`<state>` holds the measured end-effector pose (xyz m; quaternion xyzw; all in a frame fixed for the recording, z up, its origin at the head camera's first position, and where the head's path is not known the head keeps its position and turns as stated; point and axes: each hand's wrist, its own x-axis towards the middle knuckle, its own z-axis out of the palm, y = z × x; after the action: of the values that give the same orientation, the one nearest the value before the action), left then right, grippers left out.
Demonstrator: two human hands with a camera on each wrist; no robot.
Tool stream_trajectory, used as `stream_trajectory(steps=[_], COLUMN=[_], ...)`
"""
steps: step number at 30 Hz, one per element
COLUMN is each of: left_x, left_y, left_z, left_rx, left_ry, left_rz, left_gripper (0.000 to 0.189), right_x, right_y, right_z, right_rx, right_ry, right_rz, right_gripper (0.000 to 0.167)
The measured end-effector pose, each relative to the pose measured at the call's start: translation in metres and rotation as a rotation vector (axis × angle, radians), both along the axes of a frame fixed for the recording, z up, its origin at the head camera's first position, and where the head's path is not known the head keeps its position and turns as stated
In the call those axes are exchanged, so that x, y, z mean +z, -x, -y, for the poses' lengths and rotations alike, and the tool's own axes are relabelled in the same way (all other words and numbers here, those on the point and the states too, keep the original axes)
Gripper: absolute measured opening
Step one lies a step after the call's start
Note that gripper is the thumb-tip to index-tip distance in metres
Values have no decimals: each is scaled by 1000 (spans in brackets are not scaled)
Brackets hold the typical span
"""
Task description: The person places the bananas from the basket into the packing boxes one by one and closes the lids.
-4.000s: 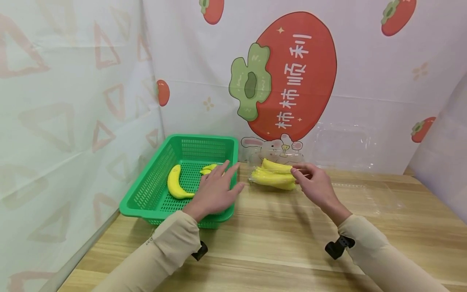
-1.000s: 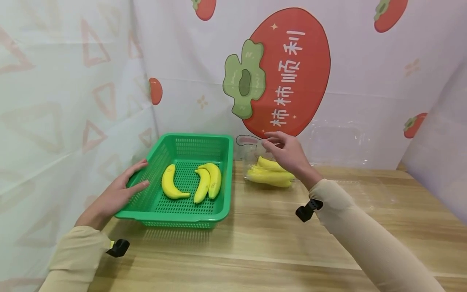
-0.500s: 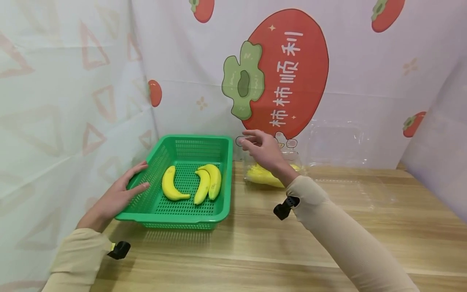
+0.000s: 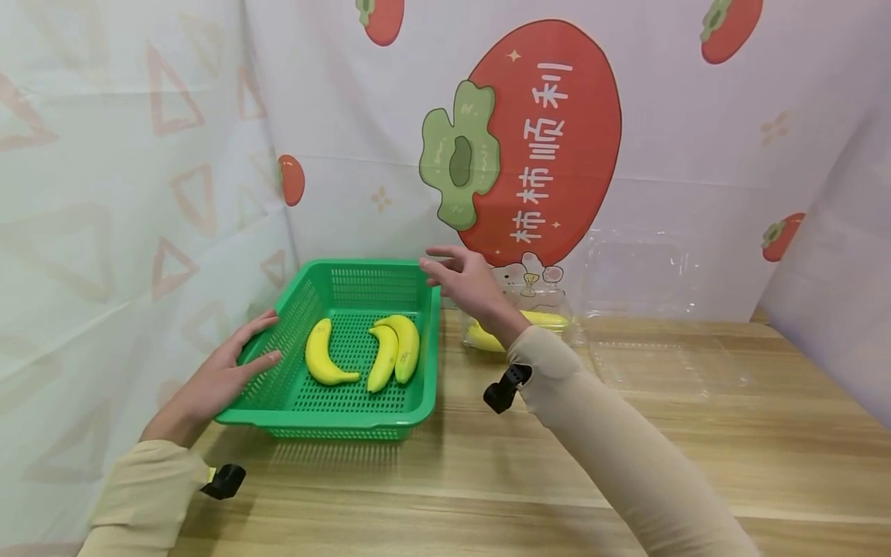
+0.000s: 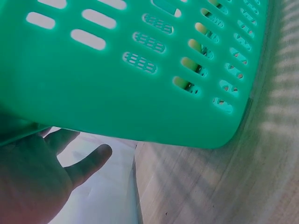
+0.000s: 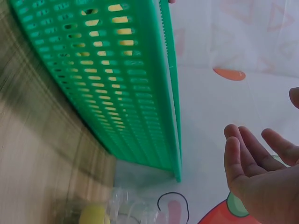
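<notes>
A green plastic basket (image 4: 334, 418) with slotted walls stands on the table. Inside it lie three bananas: one alone (image 4: 322, 357) on the left and two side by side (image 4: 407, 352) on the right. My left hand (image 4: 216, 379) rests at the basket's left rim, fingers extended and thumb apart. Over the back right corner hovers my right hand (image 4: 468, 285), its fingers loosely bent and holding nothing. The right wrist view shows that hand (image 6: 261, 182) apart from the basket wall (image 6: 140, 84). In the left wrist view, the hand (image 5: 37, 177) is partly behind the basket.
Right of the basket, a clear plastic box with an open lid (image 4: 640, 271) stands by the back cloth. Yellow bananas (image 4: 546, 319) lie in its left part, partly behind my right forearm. Printed cloth walls bound the wooden table (image 4: 390, 503) at the back and sides.
My left hand has gone from above the basket to its left rim. My right hand has left the bananas in the clear box, risen and moved left to the basket's back right corner.
</notes>
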<state>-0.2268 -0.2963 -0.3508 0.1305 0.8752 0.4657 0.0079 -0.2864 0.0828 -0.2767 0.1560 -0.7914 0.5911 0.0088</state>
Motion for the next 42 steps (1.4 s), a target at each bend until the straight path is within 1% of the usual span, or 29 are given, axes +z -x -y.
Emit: stream_trajectory(steps=[8,17,23,28,32,39,42], left_x=[0,0,0,0,0,-1,0], left_y=[0,0,0,0,0,0,-1], left_z=[-1,-1,-1,-1,0,0,0], left_rx=[1,-7,-7,0,2,-3,-1], left_ry=[-9,-24,-26,-31,-41,-48,-49], left_rz=[8,6,10,25,28,6,11], left_gripper=[77,77,77,79,79,79,81], right_x=[1,2,4,4,2,0,-1], right_y=[6,14,16,20,23,25,26], right_z=[18,36,48,56,61,72,78], right_rx=[30,27,18,13,16,33,34], right_ry=[33,75,72,59,79,124,136], right_rz=[31,85,93,105,104,111,116], right_gripper=[47,47,46,50,49,45,44])
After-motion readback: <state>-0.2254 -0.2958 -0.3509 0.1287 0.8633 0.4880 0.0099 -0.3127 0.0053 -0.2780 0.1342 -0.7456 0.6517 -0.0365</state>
